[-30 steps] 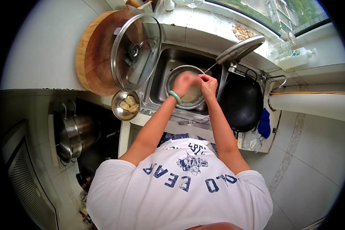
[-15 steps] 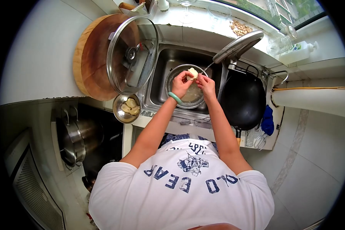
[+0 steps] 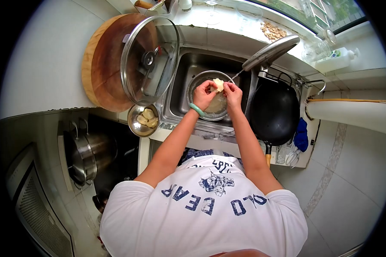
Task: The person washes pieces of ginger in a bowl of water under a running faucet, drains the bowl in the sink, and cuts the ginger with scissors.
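A pale, yellowish-white piece of food [image 3: 218,85] is held over a round metal bowl [image 3: 216,115] that stands in the steel sink [image 3: 180,81]. My left hand [image 3: 205,95], with a green bangle at the wrist, pinches the piece from its left side. At its right edge, the fingertips of my right hand [image 3: 233,95] are pressed together against it. Cloudy water shows in the bowl below my hands. A thin stream runs from the faucet [image 3: 270,53] to the bowl's upper right edge. Several pale pieces lie in a small metal bowl [image 3: 138,127] left of the sink.
A glass lid [image 3: 131,55] leans by a round wooden board [image 3: 92,64] at the left. A black wok [image 3: 274,113] stands right of the sink. Glasses, nuts [image 3: 272,31] and a white bottle [image 3: 332,61] are on the sill. A steel pot [image 3: 88,156] is at lower left.
The pale piece, blurred one second ago, now shows clearly between my hands. Since half a second ago it has turned slightly, and my right fingertips have closed in on its right edge.
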Tool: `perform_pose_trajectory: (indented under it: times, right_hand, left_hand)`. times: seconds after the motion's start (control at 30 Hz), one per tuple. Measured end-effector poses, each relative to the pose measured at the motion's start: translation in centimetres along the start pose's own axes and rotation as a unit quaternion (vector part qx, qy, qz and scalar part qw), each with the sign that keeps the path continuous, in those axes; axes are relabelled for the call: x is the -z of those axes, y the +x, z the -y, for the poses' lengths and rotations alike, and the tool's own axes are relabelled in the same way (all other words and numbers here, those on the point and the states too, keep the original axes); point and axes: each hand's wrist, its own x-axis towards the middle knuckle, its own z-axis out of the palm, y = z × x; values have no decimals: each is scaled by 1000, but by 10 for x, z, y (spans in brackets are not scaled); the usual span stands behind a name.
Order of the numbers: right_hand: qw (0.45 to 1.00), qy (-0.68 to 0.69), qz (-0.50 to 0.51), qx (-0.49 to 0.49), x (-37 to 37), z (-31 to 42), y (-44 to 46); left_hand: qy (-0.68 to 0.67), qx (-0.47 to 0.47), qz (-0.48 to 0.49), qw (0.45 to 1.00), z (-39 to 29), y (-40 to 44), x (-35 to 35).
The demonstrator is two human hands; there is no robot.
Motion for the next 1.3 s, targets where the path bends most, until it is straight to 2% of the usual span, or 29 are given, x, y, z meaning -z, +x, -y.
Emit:
perform_pose_trajectory:
  times: [0.1,0.17,0.2,0.3,0.37,0.4,0.47,0.53,0.6,0.7,0.73,0.77,0.8,0.83,0.9,0.93,1.0,1.13,1.17,1.2,1.23,1.27,1.3]
  right_hand:
    - [999,-6,6,-40,2,6,3]
    - [990,40,134,7,1,7,3]
    - [983,43,178,-17,3,14,-1]
    - [979,2,201,-15,7,27,-5]
    - [984,-6,176,0,8,25,-5]
    - [988,-13,150,15,7,26,-5]
    - [987,-26,150,48,5,26,-7]
    - [985,-38,150,81,5,31,-8]
    - [956,-128,180,194,7,37,-6]
    - [938,-194,169,230,11,37,-3]
    - [938,-195,169,230,10,38,-4]
    - [943,-216,119,223,8,39,-5]
    - [945,-237,68,217,6,40,-7]
    - [944,-238,68,218,5,40,-7]
    - [938,-256,10,232,3,40,-8]
    - [938,-257,10,234,1,40,-9]
    - [959,-219,-73,165,-1,36,-10]
    - [976,-174,-56,121,3,30,-9]
    - [976,-175,-56,121,4,26,-6]
    - [985,-113,-4,130,2,24,-4]
    - [988,-49,49,137,2,23,-3]
    - [973,-136,53,178,5,23,-4]
    - [973,-137,52,177,5,26,-5]
  left_hand:
    - [-4,-15,36,999,7,1,3]
    - [-26,56,71,996,0,-1,5]
    - [-27,56,70,996,3,0,4]
    - [-81,60,62,993,10,4,2]
    - [-172,114,43,978,11,4,1]
    - [-173,114,42,977,13,4,-1]
    - [-74,73,47,993,17,4,-5]
    - [-59,69,55,994,11,2,-7]
    - [-44,65,63,995,3,1,-7]
    - [-3,70,71,995,-8,3,-8]
    - [25,50,65,996,-9,5,-11]
    - [51,30,59,996,-10,6,-14]
    - [73,41,66,994,-20,4,-17]
    - [72,40,65,994,-32,5,-20]
    - [176,83,63,979,-47,5,-28]
    - [175,81,62,979,-43,5,-28]
    - [14,25,42,999,-37,4,-29]
    - [30,45,34,998,-52,3,-25]
    - [114,17,30,993,-59,2,-25]
    - [196,-10,25,980,-63,2,-25]
    - [196,-10,26,980,-54,3,-23]
    - [232,-52,42,970,-38,5,-22]
    - [249,-72,51,964,-37,6,-22]
